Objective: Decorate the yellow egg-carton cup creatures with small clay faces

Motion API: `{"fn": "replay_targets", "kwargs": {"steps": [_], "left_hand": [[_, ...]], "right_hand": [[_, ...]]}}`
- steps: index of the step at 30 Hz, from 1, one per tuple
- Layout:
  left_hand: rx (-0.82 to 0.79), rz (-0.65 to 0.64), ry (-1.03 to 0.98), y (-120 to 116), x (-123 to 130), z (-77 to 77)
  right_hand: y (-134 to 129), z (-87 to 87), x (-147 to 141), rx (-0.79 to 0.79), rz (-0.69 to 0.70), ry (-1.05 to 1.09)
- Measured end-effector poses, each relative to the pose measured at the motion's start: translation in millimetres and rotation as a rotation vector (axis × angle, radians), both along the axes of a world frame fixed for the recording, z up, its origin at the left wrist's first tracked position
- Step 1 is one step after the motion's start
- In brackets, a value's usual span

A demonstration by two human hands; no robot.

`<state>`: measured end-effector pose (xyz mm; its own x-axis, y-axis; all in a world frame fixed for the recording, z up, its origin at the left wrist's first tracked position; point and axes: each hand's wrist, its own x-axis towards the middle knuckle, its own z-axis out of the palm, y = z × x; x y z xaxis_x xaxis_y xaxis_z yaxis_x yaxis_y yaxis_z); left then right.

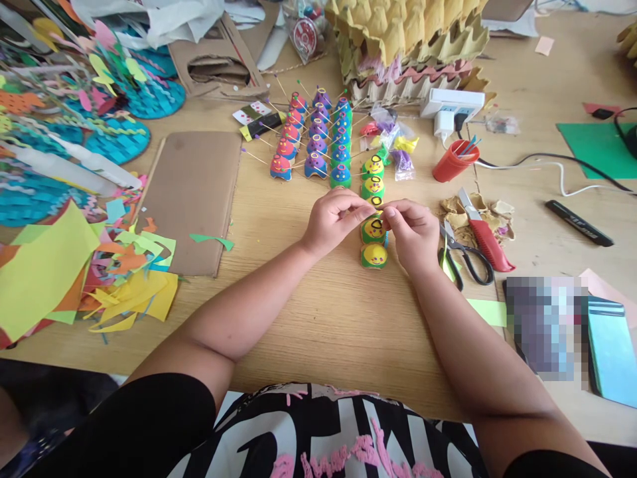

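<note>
My left hand (pixel 338 220) and my right hand (pixel 409 232) meet fingertip to fingertip, both pinched closed. A tiny piece, perhaps yellow, shows between them, too small to make out. Directly below is a row of egg-carton cups with yellow tops, green bases and smiling faces; the nearest cup (pixel 374 255) has a plain top. The cup behind it (pixel 373 230) bears a dark ring, and my fingers partly cover the middle of the row. Further back stand rows of red cups (pixel 281 158), purple cups (pixel 316 157) and blue cups (pixel 341 156), many with pins sticking out.
Scissors (pixel 465 255) and a red-handled utility knife (pixel 485 236) lie right of my right hand. Behind them are an orange cup (pixel 455 161) and a power strip (pixel 452 101). Stacked egg trays (pixel 408 40) stand at the back. Cardboard (pixel 192 192) and paper scraps (pixel 124 255) lie left.
</note>
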<state>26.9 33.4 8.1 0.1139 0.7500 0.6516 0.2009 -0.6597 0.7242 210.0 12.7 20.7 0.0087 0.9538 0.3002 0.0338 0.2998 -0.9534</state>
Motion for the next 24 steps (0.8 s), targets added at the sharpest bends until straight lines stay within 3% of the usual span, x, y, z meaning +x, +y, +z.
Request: {"fn": "replay_targets", "kwargs": {"steps": [6,12,19,24], "left_hand": [[-0.05,-0.028,-0.017,-1.4,-0.8,-1.2],[-0.113,-0.174,-0.087,-2.3,2.2,-7.7],[-0.063,-0.014,0.038,-4.3,5.3,-4.6],[-0.085,0.036,-0.01,-3.1,3.2,-1.8]], "right_hand": [[-2.1,0.2,-0.5,0.018,-0.045,-0.055],[-3.0,1.6,-1.9,0.031,-0.063,-0.068],[-2.7,-1.6,-0.6,0.019,-0.034,-0.093],[-5.1,1.0,1.0,0.016,-0.02,-0.104]]}}
